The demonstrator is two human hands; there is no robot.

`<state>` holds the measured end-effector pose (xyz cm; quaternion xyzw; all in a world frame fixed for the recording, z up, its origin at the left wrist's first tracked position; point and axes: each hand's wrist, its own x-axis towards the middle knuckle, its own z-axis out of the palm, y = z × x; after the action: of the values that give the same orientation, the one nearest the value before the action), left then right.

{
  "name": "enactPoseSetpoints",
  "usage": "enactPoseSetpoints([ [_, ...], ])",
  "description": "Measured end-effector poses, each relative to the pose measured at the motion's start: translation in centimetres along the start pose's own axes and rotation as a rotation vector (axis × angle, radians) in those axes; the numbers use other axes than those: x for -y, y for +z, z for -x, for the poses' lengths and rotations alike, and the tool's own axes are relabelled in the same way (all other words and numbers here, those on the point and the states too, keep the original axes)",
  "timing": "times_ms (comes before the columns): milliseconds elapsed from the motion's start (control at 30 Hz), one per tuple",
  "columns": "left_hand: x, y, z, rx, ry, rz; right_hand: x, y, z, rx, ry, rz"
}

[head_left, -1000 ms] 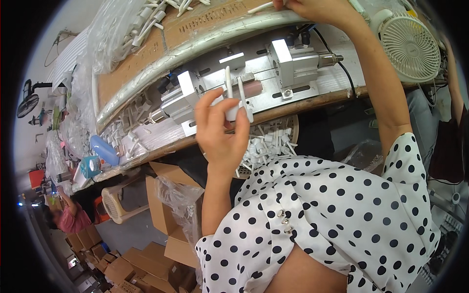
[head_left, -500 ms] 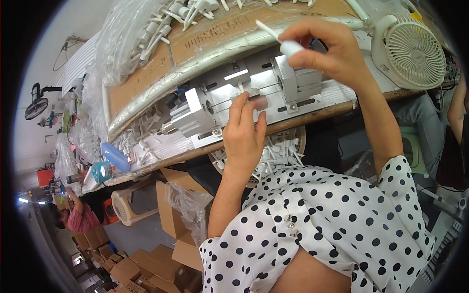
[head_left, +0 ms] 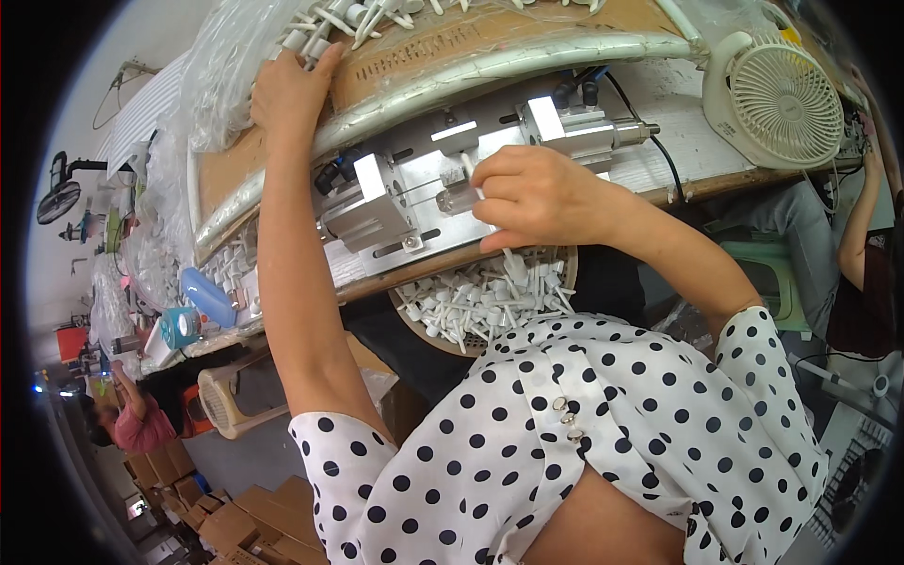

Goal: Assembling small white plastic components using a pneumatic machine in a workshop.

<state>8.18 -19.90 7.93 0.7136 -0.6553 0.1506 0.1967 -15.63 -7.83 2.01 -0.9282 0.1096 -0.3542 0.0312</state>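
Note:
My left hand [head_left: 292, 92] reaches far to the left, its thumb and fingers apart around white caps with stems [head_left: 318, 49] on a brown board [head_left: 414, 56]. At the metal fixture [head_left: 377, 202], my right hand [head_left: 541, 198] is closed, fingers curled. A white stemmed part [head_left: 509, 254] sticks out below it, its upper end hidden by the hand. Another thin white stem [head_left: 468, 166] stands at the fixture's middle, beside a clear block [head_left: 457, 199] and just left of my right fingertips. Below the bench edge sits a round basket [head_left: 573, 266] of similar white parts.
A padded white rim [head_left: 527, 52] edges the board. Clear plastic film [head_left: 221, 85] hangs at left. A white fan [head_left: 786, 99] stands at the right, with a black cable [head_left: 670, 160] near it. Cardboard boxes [head_left: 254, 513] lie on the floor. Other people sit at both sides.
My left hand has gone from the fixture to the white parts at the upper left. My right hand has come down and left from the air to the fixture's middle.

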Motion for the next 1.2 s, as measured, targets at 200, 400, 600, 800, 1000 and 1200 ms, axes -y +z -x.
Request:
enactPoseSetpoints([
  [200,-0.5,-0.9,0.7,0.096,0.003,0.008,0.3,0.8,-0.7,0.101,0.062,0.187],
  [400,1.4,-4.0,6.2,0.080,-0.081,0.652,-0.8,-1.3,-2.7,0.211,0.155,-0.078],
  [600,-4.0,-5.2,15.8,-0.042,0.221,0.963,-11.6,-7.0,-8.2,-0.104,0.598,0.424],
  [800,-4.9,-2.5,20.3,0.046,0.427,0.693,-17.5,-3.9,-10.1,0.197,0.672,0.507],
  [1000,-6.4,-2.5,19.7,0.124,0.408,0.616,-11.5,-5.6,-7.5,-0.272,0.473,0.060],
  [1200,-6.3,-3.0,19.9,0.193,0.369,0.568,-6.5,-8.1,-5.0,-0.352,0.911,-0.817],
])
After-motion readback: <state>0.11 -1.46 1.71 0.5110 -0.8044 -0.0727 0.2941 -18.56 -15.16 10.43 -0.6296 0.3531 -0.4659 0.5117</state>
